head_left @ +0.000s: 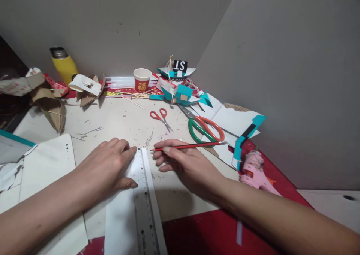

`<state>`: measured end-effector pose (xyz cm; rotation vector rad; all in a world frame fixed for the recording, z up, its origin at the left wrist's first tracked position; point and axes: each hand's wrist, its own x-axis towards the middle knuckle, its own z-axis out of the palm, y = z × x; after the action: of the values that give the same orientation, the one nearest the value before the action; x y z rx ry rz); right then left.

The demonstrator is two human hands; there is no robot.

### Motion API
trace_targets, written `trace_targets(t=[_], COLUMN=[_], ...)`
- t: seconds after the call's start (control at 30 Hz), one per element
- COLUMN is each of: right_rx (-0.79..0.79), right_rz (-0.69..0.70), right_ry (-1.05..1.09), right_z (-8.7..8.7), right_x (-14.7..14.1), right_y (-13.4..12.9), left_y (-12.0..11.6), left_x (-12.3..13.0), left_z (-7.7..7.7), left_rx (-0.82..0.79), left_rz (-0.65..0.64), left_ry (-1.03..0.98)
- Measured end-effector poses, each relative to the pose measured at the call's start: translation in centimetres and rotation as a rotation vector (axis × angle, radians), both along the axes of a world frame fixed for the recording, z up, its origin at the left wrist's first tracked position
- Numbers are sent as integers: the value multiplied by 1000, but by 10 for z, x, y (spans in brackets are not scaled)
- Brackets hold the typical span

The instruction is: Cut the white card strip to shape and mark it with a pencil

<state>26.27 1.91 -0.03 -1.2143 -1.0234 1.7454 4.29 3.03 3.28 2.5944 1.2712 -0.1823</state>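
A clear ruler (pixel 146 202) lies lengthwise along a strip of white paper (pixel 119 217). My left hand (pixel 112 165) holds them down near the far end, thumb and forefinger at the ruler's left edge; its other fingers are bent over and partly hidden. Just right of the ruler, my right hand (pixel 182 159) holds a red and black pencil (pixel 194 145) between thumb and fingers. The pencil lies nearly level, its tip pointing left toward the ruler's far end. Beyond the hands rest small red-handled scissors (pixel 162 118) and larger scissors with green and orange handles (pixel 206 129).
At the back are a yellow bottle (pixel 65 65), a red and white paper cup (pixel 142 80), thin wooden sticks (pixel 140 94) and teal paper boats (pixel 181 93). Cardboard pieces (pixel 52 110) lie left, white card (pixel 47 168) nearer. A pink glue gun (pixel 257 174) sits right.
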Motion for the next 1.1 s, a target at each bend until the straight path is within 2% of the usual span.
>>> trace_targets(t=[0.57,0.77,0.97,1.1], right_rx=[26,47,53,40], right_rz=[23,27,6,24], right_ry=[-95,-92,-55,-175], right_z=[6,2,0,4], right_x=[-3,-3,-7,-11], right_y=[-1,-3,-7,-13], left_y=[0,-1,-2,-2], left_x=[2,4,3,4], left_z=[-3,3,-1,-1], left_rx=[67,30,57,57], left_rz=[-29,-14,-21,-25], left_ry=[8,20,6,1])
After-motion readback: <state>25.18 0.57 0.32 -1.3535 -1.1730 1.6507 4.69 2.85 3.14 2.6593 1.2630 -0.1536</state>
